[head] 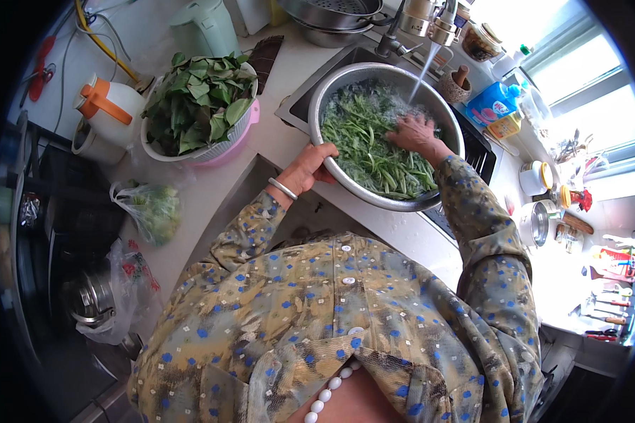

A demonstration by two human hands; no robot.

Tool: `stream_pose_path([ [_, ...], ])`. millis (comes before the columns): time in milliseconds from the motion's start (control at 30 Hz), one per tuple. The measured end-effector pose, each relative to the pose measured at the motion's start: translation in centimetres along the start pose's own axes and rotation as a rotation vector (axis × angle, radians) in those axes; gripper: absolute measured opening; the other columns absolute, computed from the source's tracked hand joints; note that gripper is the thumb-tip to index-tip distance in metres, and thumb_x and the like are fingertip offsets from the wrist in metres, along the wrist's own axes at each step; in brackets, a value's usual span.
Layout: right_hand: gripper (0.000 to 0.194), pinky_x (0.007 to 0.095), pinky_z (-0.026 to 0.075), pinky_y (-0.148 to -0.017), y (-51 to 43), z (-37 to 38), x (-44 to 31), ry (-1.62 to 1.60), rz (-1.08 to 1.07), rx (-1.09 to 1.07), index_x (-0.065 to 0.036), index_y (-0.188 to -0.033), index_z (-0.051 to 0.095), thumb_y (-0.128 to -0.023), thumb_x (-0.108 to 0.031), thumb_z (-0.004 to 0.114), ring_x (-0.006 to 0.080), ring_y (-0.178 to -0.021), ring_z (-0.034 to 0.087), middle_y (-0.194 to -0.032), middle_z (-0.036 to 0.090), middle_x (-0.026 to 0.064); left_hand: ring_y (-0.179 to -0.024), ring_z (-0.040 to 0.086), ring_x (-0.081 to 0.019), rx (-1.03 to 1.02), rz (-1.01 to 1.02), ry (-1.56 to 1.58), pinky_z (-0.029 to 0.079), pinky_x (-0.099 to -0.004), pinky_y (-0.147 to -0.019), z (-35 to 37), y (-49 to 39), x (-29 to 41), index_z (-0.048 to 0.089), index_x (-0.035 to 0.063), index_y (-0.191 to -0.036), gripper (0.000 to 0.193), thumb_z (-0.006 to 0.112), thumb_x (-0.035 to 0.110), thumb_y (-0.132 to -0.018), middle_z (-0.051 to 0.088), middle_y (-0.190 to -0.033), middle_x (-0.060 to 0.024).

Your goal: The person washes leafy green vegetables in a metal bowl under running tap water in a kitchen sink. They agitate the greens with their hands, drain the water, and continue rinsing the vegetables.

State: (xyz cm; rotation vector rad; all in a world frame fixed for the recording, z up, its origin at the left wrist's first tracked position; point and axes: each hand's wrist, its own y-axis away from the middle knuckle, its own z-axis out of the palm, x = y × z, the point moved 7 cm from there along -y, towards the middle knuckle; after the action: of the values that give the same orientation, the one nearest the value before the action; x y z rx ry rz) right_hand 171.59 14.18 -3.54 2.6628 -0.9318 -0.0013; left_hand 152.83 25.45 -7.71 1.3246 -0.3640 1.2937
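A large stainless steel basin [386, 205] rests over the sink [299, 108], holding water and leafy green vegetables [370, 143]. My left hand [312, 166] grips the basin's near left rim, thumb on top and fingers underneath. Inside the basin, my right hand [415, 135] lies among the greens at the water's surface with its fingers spread. I cannot tell whether any stems are caught under it. Water [424, 71] streams from the faucet [444, 31] into the basin just beyond that hand, and the surface there is churned and bubbly.
On the left counter, a white colander [211, 153] heaped with broad green leaves [201, 106] sits in a pink basin [251, 119]. Near it are a plastic bag of greens [151, 211], a white-and-orange jug [111, 108] and a pale green kettle [203, 29]. Bottles [495, 103] and jars line the windowsill side.
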Motion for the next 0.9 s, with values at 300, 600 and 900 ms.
stream_pose_path([
  [300,0.057,0.0518,0.027,-0.098,5.7,0.8,-10.4,0.030,-0.766,0.211,-0.016,-0.125,0.042,-0.075,-0.042,0.052,0.0349,-0.122,0.032,-0.128,0.040,0.0121,-0.058,0.055,-0.0164,0.014,0.018,0.007,0.047,-0.0317,-0.047,-0.6,-0.1,-0.1,0.053,0.0095,-0.080,0.019,0.058,0.026,-0.072,0.054,-0.066,-0.0020],
  [600,0.059,0.0577,0.010,-0.102,3.1,1.8,-7.9,0.101,-0.412,-0.112,-0.019,-0.129,0.039,-0.076,-0.043,0.051,0.0389,-0.127,0.021,-0.132,0.037,0.0096,-0.057,0.052,-0.0147,0.022,0.013,-0.012,0.046,-0.0310,-0.049,-0.5,0.3,0.2,0.053,0.0123,-0.077,0.015,0.057,0.026,-0.073,0.051,-0.066,0.0002],
  [900,0.044,0.0535,0.017,-0.102,2.7,2.2,-7.0,0.186,-0.462,-0.031,-0.015,-0.115,0.054,-0.081,-0.042,0.047,0.0360,-0.126,0.025,-0.126,0.045,0.0095,-0.060,0.054,-0.0152,-0.024,-0.001,-0.015,0.046,-0.0309,-0.049,-0.3,-0.2,0.1,0.053,0.0109,-0.077,0.016,0.057,0.026,-0.072,0.053,-0.068,-0.0009],
])
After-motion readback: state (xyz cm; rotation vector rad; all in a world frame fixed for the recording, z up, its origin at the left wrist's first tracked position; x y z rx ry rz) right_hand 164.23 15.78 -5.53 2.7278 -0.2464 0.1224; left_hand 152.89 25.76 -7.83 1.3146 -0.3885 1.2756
